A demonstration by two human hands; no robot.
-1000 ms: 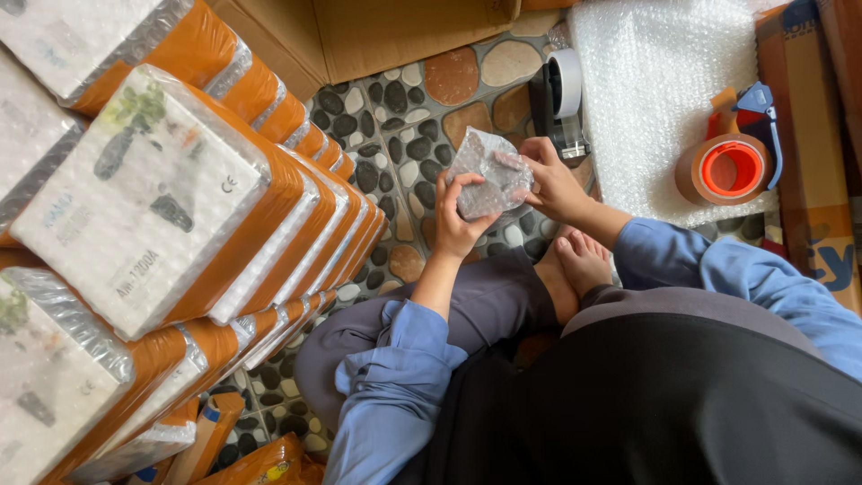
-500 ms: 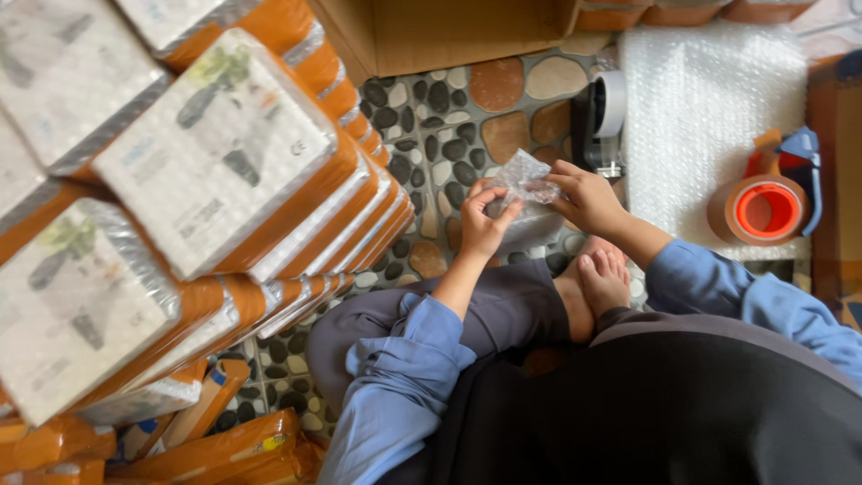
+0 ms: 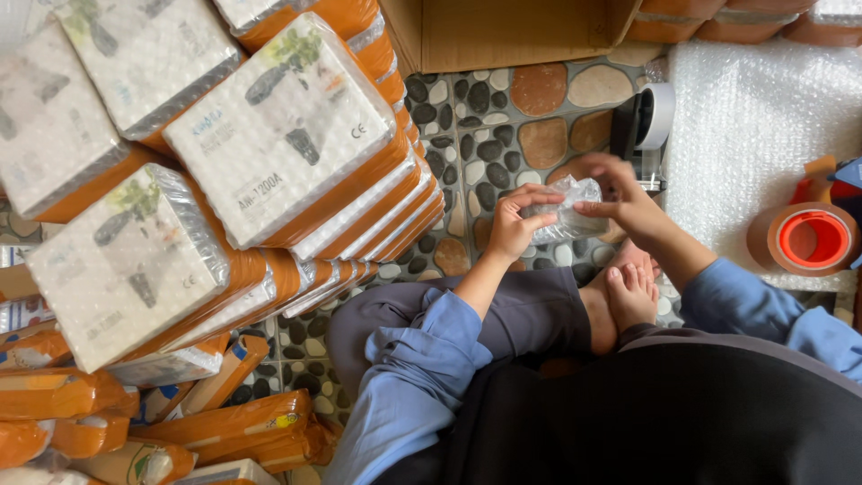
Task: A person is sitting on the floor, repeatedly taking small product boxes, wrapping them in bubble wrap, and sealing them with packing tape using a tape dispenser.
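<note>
I sit cross-legged on a pebble-pattern floor. Both hands hold a small item wrapped in clear bubble wrap [image 3: 563,214] just above my knees. My left hand [image 3: 516,224] grips its left side with the fingers curled over the top. On the right side, my right hand [image 3: 621,196] pinches the wrap with thumb and fingers. What is inside the wrap is hidden. My bare foot [image 3: 631,293] rests below the hands.
Stacks of orange boxes wrapped in bubble wrap [image 3: 278,135] fill the left. A cardboard box [image 3: 516,34] stands at the top. A tape dispenser [image 3: 645,126], a bubble wrap sheet [image 3: 754,117] and a brown tape roll [image 3: 804,239] lie to the right.
The wrapped item has been folded tighter between my hands, and both hands stay on it. The camera view shifted, so the stacks and tape roll sit differently in frame.
</note>
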